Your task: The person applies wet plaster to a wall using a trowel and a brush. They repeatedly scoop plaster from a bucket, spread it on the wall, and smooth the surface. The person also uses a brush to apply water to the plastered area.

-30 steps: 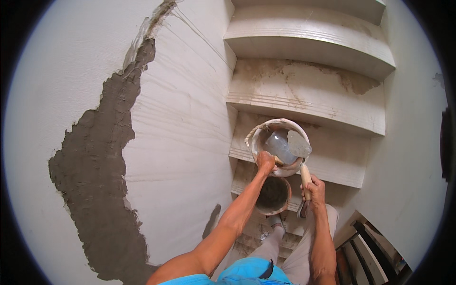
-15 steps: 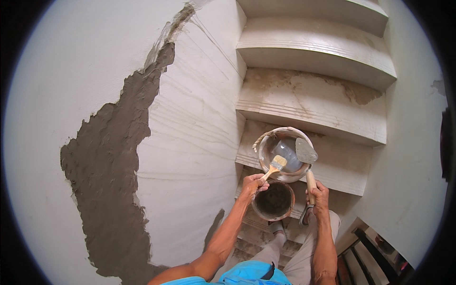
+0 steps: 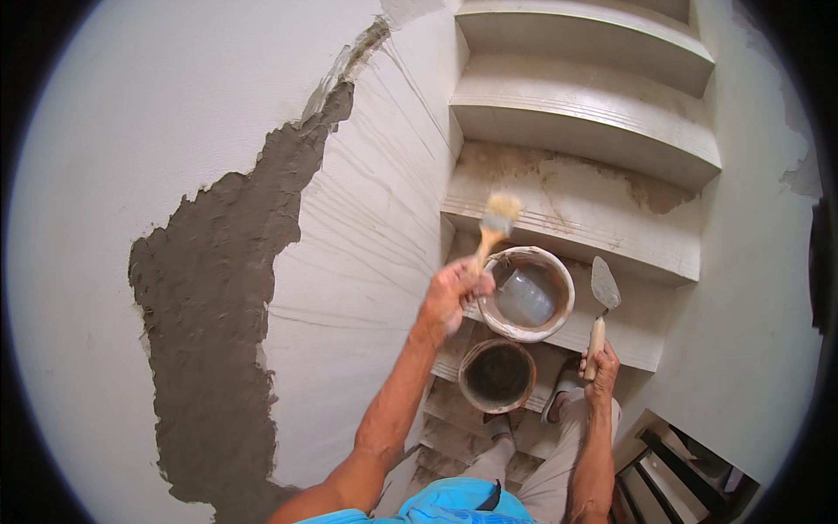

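Note:
In my left hand (image 3: 456, 293) is the wooden handle of a paintbrush (image 3: 495, 225), its pale bristles pointing up and blurred by motion. The hand is just left of a bucket (image 3: 567, 306) of cloudy water, in which a clear plastic piece (image 3: 526, 297) lies. My right hand (image 3: 601, 371) grips the wooden handle of a trowel (image 3: 604, 286), blade upward, right of the bucket and apart from it. A smaller bucket (image 3: 497, 375) with dark grey mortar at its bottom stands a step nearer to me.
On the left wall, a long jagged patch of wet grey mortar (image 3: 227, 253) runs from top to bottom, with drip streaks beside it. Pale stairs (image 3: 576, 183) rise ahead, stained in places. Dark railing bars (image 3: 690, 472) stand at lower right. My feet are on the lower steps.
My left hand has lifted the paintbrush up and away from over the water bucket. My right hand has drawn the trowel to the right, off the bucket's rim. The view has shifted slightly.

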{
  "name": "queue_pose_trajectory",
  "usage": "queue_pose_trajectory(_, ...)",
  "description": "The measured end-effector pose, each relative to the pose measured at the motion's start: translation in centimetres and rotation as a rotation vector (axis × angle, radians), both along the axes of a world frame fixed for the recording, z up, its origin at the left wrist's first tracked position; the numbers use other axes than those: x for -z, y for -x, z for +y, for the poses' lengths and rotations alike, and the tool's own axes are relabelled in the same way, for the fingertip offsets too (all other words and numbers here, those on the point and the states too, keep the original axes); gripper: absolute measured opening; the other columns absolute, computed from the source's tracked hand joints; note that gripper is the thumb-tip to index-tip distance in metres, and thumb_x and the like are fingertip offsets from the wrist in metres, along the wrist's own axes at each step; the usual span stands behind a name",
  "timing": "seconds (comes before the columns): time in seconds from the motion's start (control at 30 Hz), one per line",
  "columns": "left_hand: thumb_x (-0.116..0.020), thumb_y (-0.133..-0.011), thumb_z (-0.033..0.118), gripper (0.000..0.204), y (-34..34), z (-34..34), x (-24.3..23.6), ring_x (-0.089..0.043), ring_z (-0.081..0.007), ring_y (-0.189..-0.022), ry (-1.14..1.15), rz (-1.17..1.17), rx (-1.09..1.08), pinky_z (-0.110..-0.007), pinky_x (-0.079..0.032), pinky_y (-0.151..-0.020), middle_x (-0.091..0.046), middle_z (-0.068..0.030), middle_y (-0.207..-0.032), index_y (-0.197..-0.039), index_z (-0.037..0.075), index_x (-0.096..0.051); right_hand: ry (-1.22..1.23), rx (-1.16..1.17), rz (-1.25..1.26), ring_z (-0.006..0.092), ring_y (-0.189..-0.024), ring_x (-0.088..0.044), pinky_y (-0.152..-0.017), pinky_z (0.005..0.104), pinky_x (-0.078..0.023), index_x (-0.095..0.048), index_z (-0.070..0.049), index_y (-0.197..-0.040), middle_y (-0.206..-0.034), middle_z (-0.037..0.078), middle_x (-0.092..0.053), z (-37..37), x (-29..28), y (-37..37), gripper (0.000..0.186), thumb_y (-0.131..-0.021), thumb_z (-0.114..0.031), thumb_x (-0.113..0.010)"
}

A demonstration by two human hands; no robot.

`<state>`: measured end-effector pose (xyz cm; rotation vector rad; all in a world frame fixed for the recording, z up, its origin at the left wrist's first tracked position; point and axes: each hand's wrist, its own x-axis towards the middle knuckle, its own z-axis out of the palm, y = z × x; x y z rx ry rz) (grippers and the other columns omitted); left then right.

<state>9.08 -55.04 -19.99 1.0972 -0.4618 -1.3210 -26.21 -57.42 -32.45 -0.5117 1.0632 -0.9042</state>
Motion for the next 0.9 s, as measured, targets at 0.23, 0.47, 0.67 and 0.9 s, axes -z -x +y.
queue_pose_trajectory(0.23,-0.053,-0.094,-0.001,0.023,-9.9,-13.5,-13.2,-0.069,-0.0334,-0.099,0.188,-0.050,-0.180,-0.039,-0.059,-0.091,-0.064,-0.0301,-0.107,-0.110,-0.018,-0.053,0.000,-0.019,-0.001,0.0129,-0.052,-0.056,-0.040,0.0259,-0.047,-0.057,-0.001,-0.125,-0.077,0.007,-0.062,-0.2,0.7,0.0,0.045,-0.082,-0.015,-0.058)
queue_pose_trajectory(0.47,-0.041,-0.094,-0.010,0.026,-14.6,-21.4,-20.7,-0.069,-0.0433,-0.091,0.319,0.229,-0.667,-0.038,-0.067,-0.079,-0.057,-0.0365,-0.108,-0.117,-0.022,-0.035,0.006,-0.127,0.058,0.0129,-0.051,-0.056,-0.041,0.0263,-0.046,-0.060,-0.001,-0.122,-0.077,0.007,-0.063,-0.3,0.5,-1.0,0.046,-0.078,-0.016,-0.060)
queue_pose_trajectory(0.67,-0.038,-0.091,-0.012,0.025,-12.4,-22.4,-19.7,-0.069,-0.0448,-0.092,0.283,0.118,-0.644,-0.039,-0.067,-0.079,-0.058,-0.0351,-0.106,-0.114,-0.021,-0.036,0.034,-0.155,0.124,0.0129,-0.051,-0.056,-0.041,0.0267,-0.045,-0.061,-0.001,-0.122,-0.075,0.006,-0.063,-0.2,-0.4,-1.2,0.050,-0.075,-0.018,-0.061)
queue_pose_trajectory(0.9,-0.042,-0.090,-0.015,0.009,-16.0,-20.8,-18.4,-0.067,-0.0451,-0.098,0.430,0.188,-0.600,-0.040,-0.065,-0.085,-0.058,-0.0342,-0.108,-0.096,-0.020,-0.046,0.027,-0.154,0.126,0.0126,-0.051,-0.055,-0.041,0.0263,-0.045,-0.062,-0.002,-0.120,-0.075,0.006,-0.063,0.0,-0.6,-1.5,0.048,-0.074,-0.019,-0.060)
